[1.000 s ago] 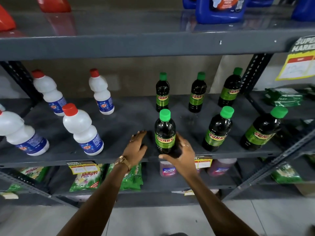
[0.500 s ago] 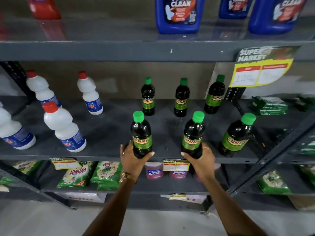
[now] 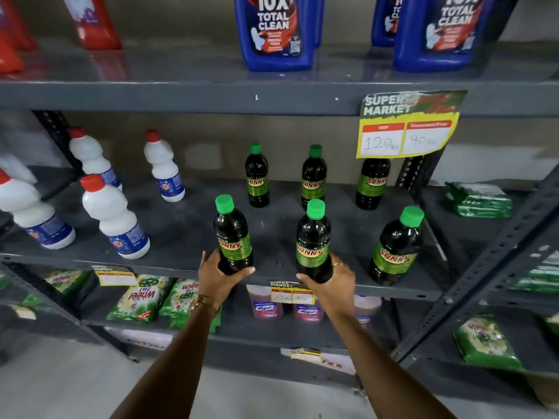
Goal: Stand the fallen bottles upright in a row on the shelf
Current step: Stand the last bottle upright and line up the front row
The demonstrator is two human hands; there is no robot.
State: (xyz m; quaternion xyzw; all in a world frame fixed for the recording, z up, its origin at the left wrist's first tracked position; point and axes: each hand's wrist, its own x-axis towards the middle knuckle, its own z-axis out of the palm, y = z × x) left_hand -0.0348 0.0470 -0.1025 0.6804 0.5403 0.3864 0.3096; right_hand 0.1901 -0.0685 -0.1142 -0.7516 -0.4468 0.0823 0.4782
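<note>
Several dark Sunny bottles with green caps stand upright on the grey middle shelf (image 3: 187, 225), in a back row and a front row. My left hand (image 3: 219, 275) grips the base of the front left bottle (image 3: 232, 234). My right hand (image 3: 329, 282) wraps the base of the front middle bottle (image 3: 313, 240). A third front bottle (image 3: 396, 246) stands free to the right. The back row holds three more, namely a left bottle (image 3: 257, 176), a middle bottle (image 3: 313, 178) and a right bottle (image 3: 372, 182), whose top is hidden behind a price sign.
Several white bottles with red caps (image 3: 113, 217) stand on the left of the same shelf. A yellow price sign (image 3: 406, 130) hangs from the upper shelf edge. Blue Total Clean jugs (image 3: 276, 31) sit above. Green detergent packs (image 3: 136, 297) lie on the shelf below.
One second ago my right hand held the front left bottle alone. My left hand has taken that bottle and my right hand has moved to the middle one. The view has tilted upward.
</note>
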